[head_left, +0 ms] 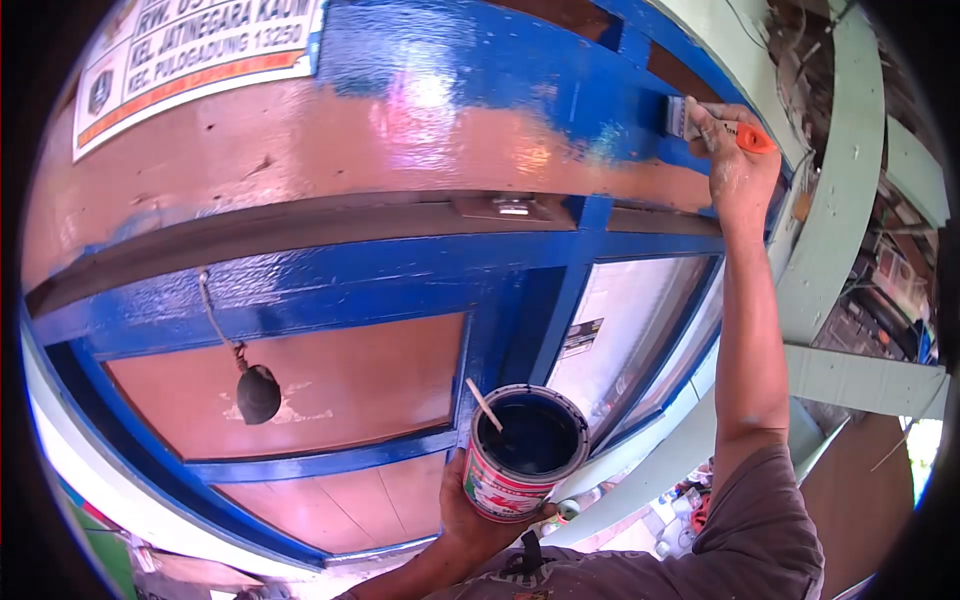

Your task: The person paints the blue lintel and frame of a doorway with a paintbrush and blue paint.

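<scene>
My right hand [735, 150] is closed around a paintbrush [754, 138] with an orange handle end, at the upper right. Its bristles touch the wooden panel [600, 110], where fresh blue paint meets bare pinkish-brown board. Low in the view, my left hand [475, 510] grips a paint can [505, 490] from below and the side. Dark blue paint [535, 440] partly fills the can, and a thin wooden stick [484, 404] leans out over its rim.
A printed address sign [200, 60] is fixed at the upper left. From a cord hangs a dark bulb-shaped object [258, 394] before a blue-framed door [300, 300]. Pale green beams [835, 180] and cluttered shelves stand at right. A glass pane [630, 320] lies beyond the can.
</scene>
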`<action>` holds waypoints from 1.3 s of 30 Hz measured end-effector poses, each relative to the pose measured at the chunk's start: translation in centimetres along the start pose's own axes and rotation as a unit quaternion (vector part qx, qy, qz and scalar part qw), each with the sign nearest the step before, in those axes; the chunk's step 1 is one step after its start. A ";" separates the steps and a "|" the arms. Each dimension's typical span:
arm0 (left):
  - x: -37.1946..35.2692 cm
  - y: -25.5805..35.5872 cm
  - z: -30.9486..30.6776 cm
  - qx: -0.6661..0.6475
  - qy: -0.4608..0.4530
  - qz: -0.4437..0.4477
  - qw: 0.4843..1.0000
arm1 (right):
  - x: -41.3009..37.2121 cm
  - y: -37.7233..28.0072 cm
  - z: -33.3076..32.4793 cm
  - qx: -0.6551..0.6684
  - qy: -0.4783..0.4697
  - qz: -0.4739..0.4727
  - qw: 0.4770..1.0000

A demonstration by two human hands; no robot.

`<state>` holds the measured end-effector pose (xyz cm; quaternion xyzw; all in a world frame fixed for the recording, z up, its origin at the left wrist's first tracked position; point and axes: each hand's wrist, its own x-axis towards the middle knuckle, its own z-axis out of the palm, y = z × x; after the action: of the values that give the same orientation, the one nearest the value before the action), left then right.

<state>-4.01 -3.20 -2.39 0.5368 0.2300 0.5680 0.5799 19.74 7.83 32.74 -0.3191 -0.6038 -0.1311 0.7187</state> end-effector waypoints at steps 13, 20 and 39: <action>-1.4 -0.6 0.1 -0.349 -0.015 -0.146 0.926 | -4.8 -10.3 9.3 0.483 -0.240 -0.066 0.839; -1.0 -0.1 -0.2 -0.456 -0.034 -0.210 0.864 | -4.4 -3.3 4.9 0.298 -0.118 0.003 0.947; -1.9 -3.7 0.1 -0.455 0.042 -0.225 0.861 | -22.4 2.3 -10.8 0.340 -0.004 0.354 0.871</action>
<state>-2.91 -4.12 -6.27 0.1229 0.0845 0.4854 0.8615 24.23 -1.43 10.01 -0.2479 -0.4604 0.3465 0.7788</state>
